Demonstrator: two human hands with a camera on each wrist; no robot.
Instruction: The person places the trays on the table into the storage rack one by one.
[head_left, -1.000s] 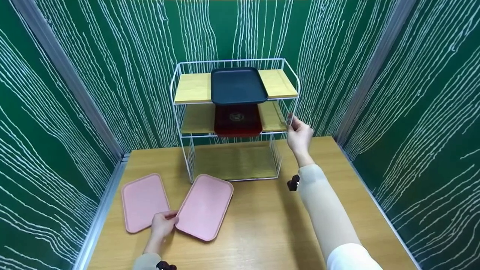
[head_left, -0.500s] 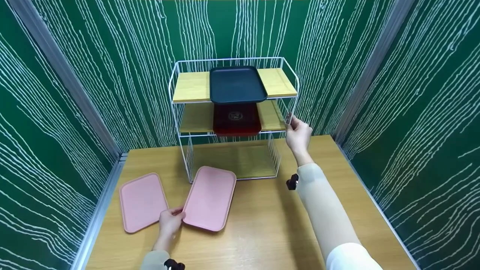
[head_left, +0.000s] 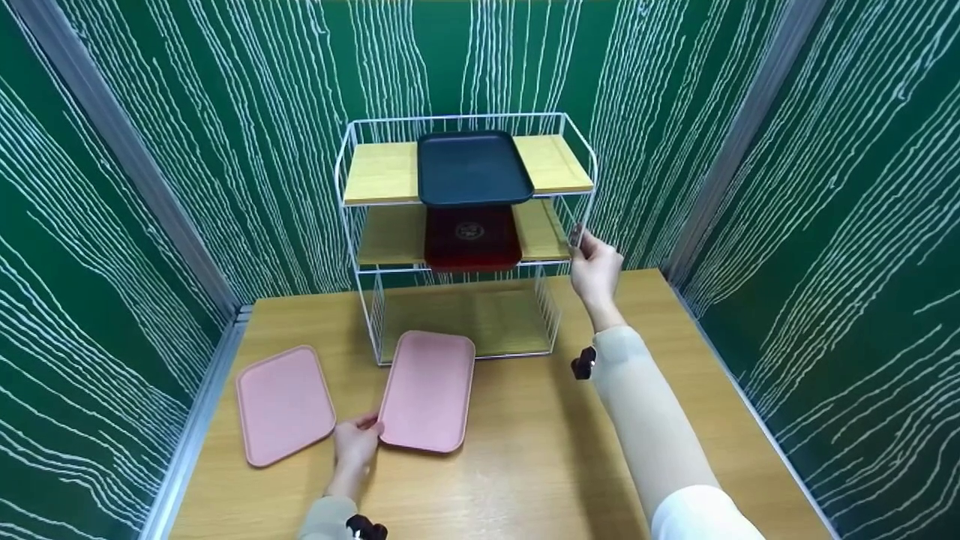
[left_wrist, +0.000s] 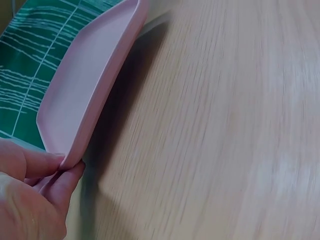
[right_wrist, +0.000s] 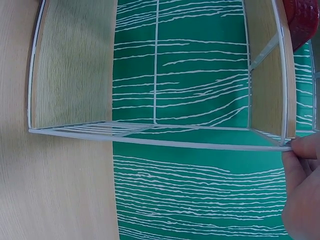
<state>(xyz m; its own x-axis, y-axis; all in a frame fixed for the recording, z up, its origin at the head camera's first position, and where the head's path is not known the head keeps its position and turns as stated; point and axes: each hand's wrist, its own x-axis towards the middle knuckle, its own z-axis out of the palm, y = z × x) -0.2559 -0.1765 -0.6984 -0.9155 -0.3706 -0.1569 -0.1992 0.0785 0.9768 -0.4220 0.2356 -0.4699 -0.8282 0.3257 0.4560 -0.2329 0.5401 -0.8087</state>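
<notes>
My left hand [head_left: 355,448] pinches the near-left corner of a pink tray [head_left: 427,391] between thumb and fingers. In the left wrist view this tray [left_wrist: 82,82] is raised at a slant, with a shadow on the wood beneath it. Its far end overlaps the bottom shelf [head_left: 502,322] of a white wire rack in the head view. My right hand [head_left: 596,268] grips the right front upright of the rack [head_left: 589,202] at the middle shelf's level. The right wrist view shows the fingers around that white wire post [right_wrist: 200,145].
A second pink tray [head_left: 285,405] lies on the table [head_left: 540,450] at the left. On the rack's top shelf rests a dark blue tray [head_left: 472,169], and a dark red tray [head_left: 472,236] sits on the middle shelf. Green walls [head_left: 825,225] stand close on the sides and back.
The left hand has carried the pink tray to the right and forward, toward the rack's bottom shelf, turning it straighter. The right hand keeps its hold on the rack.
</notes>
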